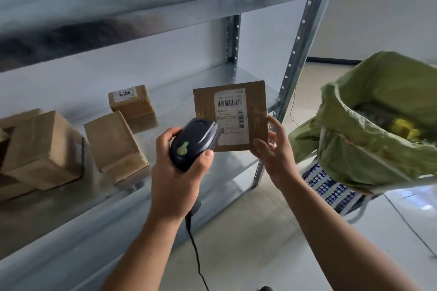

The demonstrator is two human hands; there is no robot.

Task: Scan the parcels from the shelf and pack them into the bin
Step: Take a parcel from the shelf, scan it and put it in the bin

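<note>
My left hand (178, 168) grips a dark barcode scanner (192, 143) with a green button, its nose pointed at a flat cardboard parcel (255, 106). My right hand (274, 149) holds that parcel upright by its lower right corner, the white barcode label facing me. The parcel hangs in front of the metal shelf (212, 78). Several brown cardboard parcels lie on the shelf: one at the back (131, 106), one in the middle (115, 146), a bigger one at the left (42, 149). To the right stands the bin, lined with a green bag (369, 130).
A black cable (195, 250) runs down from the scanner. The shelf's slanted steel upright (290, 61) stands between the parcel and the bin. Something yellow (403, 129) lies inside the green bag. A blue and white woven bag (331, 189) sits under it. Pale tiled floor (260, 231) lies below.
</note>
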